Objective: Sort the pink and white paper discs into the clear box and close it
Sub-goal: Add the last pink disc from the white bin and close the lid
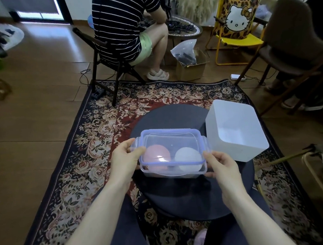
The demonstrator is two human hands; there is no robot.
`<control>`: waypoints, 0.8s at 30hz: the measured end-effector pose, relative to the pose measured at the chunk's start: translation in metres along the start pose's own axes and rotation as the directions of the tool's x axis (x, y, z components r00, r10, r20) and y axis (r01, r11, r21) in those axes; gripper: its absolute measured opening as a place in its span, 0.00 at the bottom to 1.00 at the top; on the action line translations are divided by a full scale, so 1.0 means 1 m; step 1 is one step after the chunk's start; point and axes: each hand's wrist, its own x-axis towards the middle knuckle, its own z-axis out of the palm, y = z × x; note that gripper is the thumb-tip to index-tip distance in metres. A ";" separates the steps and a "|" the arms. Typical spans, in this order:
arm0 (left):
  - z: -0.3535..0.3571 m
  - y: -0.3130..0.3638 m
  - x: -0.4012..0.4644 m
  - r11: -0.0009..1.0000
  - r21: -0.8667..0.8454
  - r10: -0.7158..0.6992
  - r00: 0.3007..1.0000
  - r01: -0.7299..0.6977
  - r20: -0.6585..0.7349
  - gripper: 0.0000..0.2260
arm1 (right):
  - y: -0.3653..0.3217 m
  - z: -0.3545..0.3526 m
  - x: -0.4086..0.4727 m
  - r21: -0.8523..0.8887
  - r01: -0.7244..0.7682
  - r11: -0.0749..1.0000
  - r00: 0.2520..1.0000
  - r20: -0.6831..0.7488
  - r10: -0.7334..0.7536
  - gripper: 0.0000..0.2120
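The clear box is being held just above the round dark surface, long axis running left to right, pinched at its left end by the left hand and its right by the right hand; the lid is being seated over the pink disc and white disc, latches unpressed.

The seated person is cut off above the shoulders; the brown chair runs past the right edge.
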 end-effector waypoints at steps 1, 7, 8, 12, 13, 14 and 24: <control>-0.001 0.000 -0.001 1.000 0.006 -0.002 1.000 0.002 0.007 0.19 | 0.000 -0.001 0.000 0.006 -0.006 1.000 1.000 0.001 0.006 0.09; -0.005 0.000 -0.005 1.000 0.014 0.022 0.999 -0.022 0.040 0.18 | 0.008 -0.008 -0.002 0.031 -0.033 0.999 0.999 -0.008 0.033 0.08; -0.005 0.001 -0.005 0.999 0.030 0.029 0.999 -0.030 0.044 0.20 | 0.009 -0.008 -0.002 0.039 -0.043 0.998 0.999 -0.005 0.043 0.08; -0.003 0.003 -0.004 0.993 0.091 0.074 0.995 -0.080 0.071 0.16 | 0.011 -0.010 -0.001 0.060 -0.067 0.996 0.998 0.008 0.067 0.06; -0.003 0.003 -0.004 0.992 0.096 0.080 0.994 -0.087 0.075 0.15 | 0.011 -0.011 0.000 0.061 -0.069 0.996 0.998 0.009 0.069 0.06; -0.003 0.002 -0.004 0.991 0.101 0.083 0.994 -0.090 0.072 0.15 | 0.012 -0.011 0.000 0.061 -0.072 0.995 0.997 0.011 0.072 0.06; -0.011 -0.003 -0.004 0.999 0.053 -0.014 0.993 0.008 0.114 0.15 | 0.006 -0.012 -0.001 0.047 0.003 0.999 0.998 0.059 -0.006 0.12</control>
